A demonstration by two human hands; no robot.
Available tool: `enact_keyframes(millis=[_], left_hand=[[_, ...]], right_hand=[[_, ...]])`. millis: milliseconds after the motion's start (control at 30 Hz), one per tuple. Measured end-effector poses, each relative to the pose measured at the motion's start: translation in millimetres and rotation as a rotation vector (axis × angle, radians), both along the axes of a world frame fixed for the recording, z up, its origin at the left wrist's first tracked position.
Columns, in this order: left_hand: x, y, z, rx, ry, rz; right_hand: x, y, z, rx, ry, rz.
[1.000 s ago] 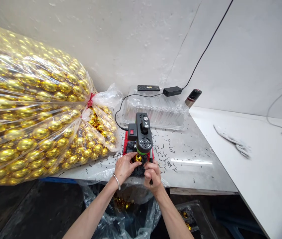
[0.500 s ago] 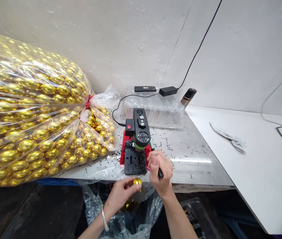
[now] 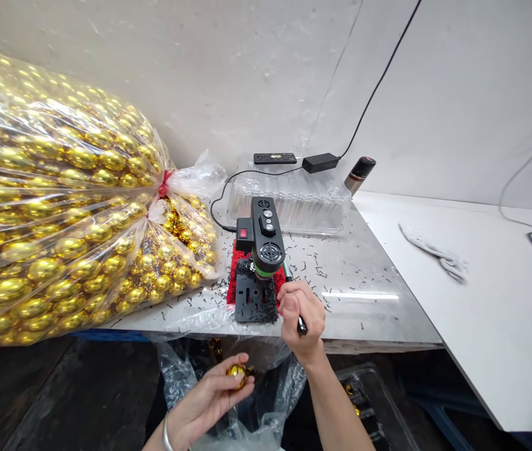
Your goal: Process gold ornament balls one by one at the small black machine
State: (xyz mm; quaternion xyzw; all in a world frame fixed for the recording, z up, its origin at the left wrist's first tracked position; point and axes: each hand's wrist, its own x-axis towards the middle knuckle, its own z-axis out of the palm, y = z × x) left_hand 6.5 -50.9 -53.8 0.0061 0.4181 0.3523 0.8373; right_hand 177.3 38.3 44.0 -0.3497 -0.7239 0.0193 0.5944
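My left hand (image 3: 212, 396) holds a shiny gold ball (image 3: 236, 374) between thumb and fingers, over an open clear plastic bag (image 3: 176, 366) at the table's front edge. My right hand (image 3: 301, 318) is wrapped round a black-ended lever handle (image 3: 302, 326) at the right side of a small black press machine (image 3: 269, 235). The machine has a red switch and a slotted black base plate (image 3: 254, 302). Under it lies a red mat (image 3: 232, 285), strewn with small black bits. Nothing larger shows on the base plate.
A huge clear sack of gold balls (image 3: 49, 207) fills the left. Behind the machine stand a clear plastic tray (image 3: 312, 207), a black adapter (image 3: 320, 163) and a bottle (image 3: 359, 175). Gloves (image 3: 439, 254) lie on the white table (image 3: 491, 326) at right.
My left hand has moved down and left with the gold ball, away from the base plate's front, its palm turned more upward. My right hand stays on the handle. The view has shifted slightly.
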Motion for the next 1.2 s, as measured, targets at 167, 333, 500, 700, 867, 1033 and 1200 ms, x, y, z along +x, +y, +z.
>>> enact_keyframes(millis=[167,333,500,700,867,1033,1200], left_hand=[[-1,43,44.0,0.229,0.12,0.147],[2,75,51.3,0.264,0.064,0.265],[3,84,48.2,0.338,0.091,0.239],[16,104,22.3,0.642,0.67,0.141],[28,118,9.6,0.9,1.081,-0.026],[32,122,12.5,1.045,1.356,-0.13],[29,120,11.5,1.184,1.46,-0.15]], right_hand=[[0,0,-1.6,-0.01,0.011,-0.005],[1,-1,-0.3,-0.024,-0.016,-0.01],[1,-1,0.4,0.0,-0.021,-0.006],[1,-1,0.2,-0.009,-0.036,0.001],[2,-1,-2.5,-0.006,-0.038,0.007],[3,0,-4.7,-0.009,-0.041,0.017],[4,-1,-4.6,0.0,-0.044,0.018]])
